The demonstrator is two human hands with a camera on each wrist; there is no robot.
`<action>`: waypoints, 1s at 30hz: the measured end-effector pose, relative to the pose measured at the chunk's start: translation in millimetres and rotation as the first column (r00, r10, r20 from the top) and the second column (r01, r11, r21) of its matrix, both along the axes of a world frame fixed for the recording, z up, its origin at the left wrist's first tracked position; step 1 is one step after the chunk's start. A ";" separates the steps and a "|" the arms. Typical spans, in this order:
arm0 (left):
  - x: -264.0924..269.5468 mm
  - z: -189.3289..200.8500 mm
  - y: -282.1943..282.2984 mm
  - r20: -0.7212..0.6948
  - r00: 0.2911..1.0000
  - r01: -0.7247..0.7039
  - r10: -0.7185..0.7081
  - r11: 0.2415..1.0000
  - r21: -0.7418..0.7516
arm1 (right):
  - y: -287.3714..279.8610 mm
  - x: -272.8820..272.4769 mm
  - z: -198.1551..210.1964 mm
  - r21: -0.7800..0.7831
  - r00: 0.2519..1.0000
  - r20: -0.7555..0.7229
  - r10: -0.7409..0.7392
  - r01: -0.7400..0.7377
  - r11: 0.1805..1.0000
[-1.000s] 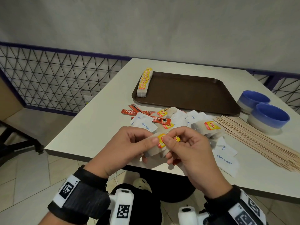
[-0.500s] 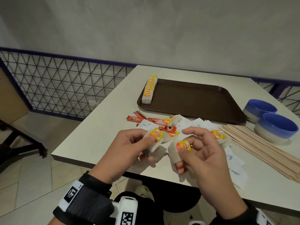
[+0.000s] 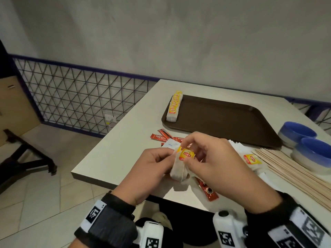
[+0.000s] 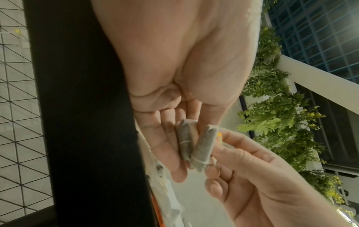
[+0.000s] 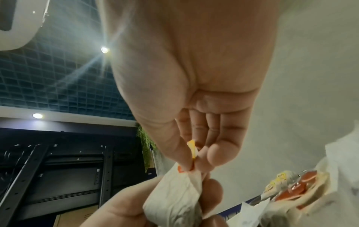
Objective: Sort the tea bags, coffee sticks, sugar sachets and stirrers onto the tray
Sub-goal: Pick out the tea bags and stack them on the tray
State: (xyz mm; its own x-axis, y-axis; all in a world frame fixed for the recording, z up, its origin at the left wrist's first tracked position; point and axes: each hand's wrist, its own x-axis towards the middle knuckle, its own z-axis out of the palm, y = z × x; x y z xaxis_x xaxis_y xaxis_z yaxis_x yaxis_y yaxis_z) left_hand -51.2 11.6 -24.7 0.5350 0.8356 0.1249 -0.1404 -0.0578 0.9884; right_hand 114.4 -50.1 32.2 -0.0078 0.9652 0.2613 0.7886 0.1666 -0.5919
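Half a second ago the two hands were apart, each with its own bag; now they are together above the near table edge. The left hand (image 3: pixel 152 165) curls its fingers around two small white paper tea bags with yellow tags (image 3: pixel 180 167), pressed side by side, as the left wrist view shows. The right hand (image 3: pixel 213 158) pinches the yellow tag on top between thumb and forefinger. This means, I think, a small bundle is collected for the next trip.

The brown plastic tray (image 3: pixel 232 122) lies well apart, with one row of tea bags (image 3: pixel 174 106) along its left rim. Red coffee sticks (image 3: pixel 161 136), white sugar sachets (image 3: pixel 240 147) and thin wooden stirrers (image 3: pixel 286 167) remain on the white table (image 3: pixel 116 154).
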 end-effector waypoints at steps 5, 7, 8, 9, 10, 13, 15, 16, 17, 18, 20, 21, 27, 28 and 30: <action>-2.5 3.9 -2.9 0.098 0.993 0.086 -0.071 0.984 -0.156 | 1.0 -1.9 0.3 -0.039 0.996 0.081 -0.029 0.032 0.999; -3.2 2.8 -1.2 0.046 0.997 0.071 -0.067 0.991 -0.115 | 1.7 -3.9 -0.3 -0.013 0.994 0.105 -0.037 0.039 0.999; -3.7 0.5 0.4 -0.002 0.999 0.054 -0.054 0.996 -0.065 | 1.9 -4.3 -0.2 0.004 0.994 0.100 -0.042 0.042 0.999; -4.1 -1.6 0.8 -0.043 0.998 0.046 -0.047 0.999 -0.024 | 2.0 -3.8 -0.4 0.009 0.995 0.082 -0.050 0.049 0.999; -4.4 -3.7 1.8 -0.060 0.997 0.042 -0.042 0.999 -0.009 | 2.1 -2.7 -0.3 0.006 0.997 0.055 -0.059 0.058 0.998; -5.1 -4.1 1.9 -0.072 0.997 0.018 -0.018 1.000 0.002 | 4.5 2.8 -0.2 -0.040 0.989 -0.064 -0.137 0.134 0.990; -4.9 -4.1 2.4 -0.074 0.997 0.016 -0.014 1.000 0.019 | 7.0 6.0 -0.2 -0.111 0.964 -0.211 -0.161 0.140 0.984; -5.0 -3.6 2.2 -0.065 0.998 0.021 -0.019 1.000 0.020 | 7.9 6.2 -0.4 -0.145 0.948 -0.281 -0.149 0.111 0.983; -5.1 -2.7 1.5 -0.052 0.998 0.030 -0.029 0.999 0.018 | 8.4 6.1 -1.0 -0.167 0.936 -0.330 -0.121 0.068 0.984; -5.4 -2.1 0.8 -0.046 0.998 0.040 -0.040 0.999 0.017 | 8.4 5.5 -1.2 -0.177 0.928 -0.363 -0.083 0.019 0.984; -6.0 -0.6 -0.9 -0.052 0.998 0.046 -0.045 0.999 0.029 | 9.0 7.3 -2.2 -0.184 0.918 -0.395 -0.043 -0.034 0.982; -6.5 0.5 -1.7 -0.048 0.998 0.044 -0.042 0.998 0.034 | 9.9 9.3 -2.1 -0.192 0.906 -0.420 -0.048 -0.038 0.981; -7.4 0.7 -4.1 0.015 0.999 0.029 -0.030 0.998 0.051 | 13.8 18.0 4.7 -0.263 0.808 -0.582 -0.090 -0.083 0.961; -7.6 0.7 -4.4 0.019 0.999 0.029 -0.030 0.998 0.055 | 14.1 18.4 6.2 -0.277 0.814 -0.577 -0.066 -0.119 0.953; -7.8 0.7 -4.7 0.022 1.000 0.021 -0.022 0.999 0.047 | 16.1 19.5 10.9 -0.311 0.860 -0.510 0.000 -0.184 0.932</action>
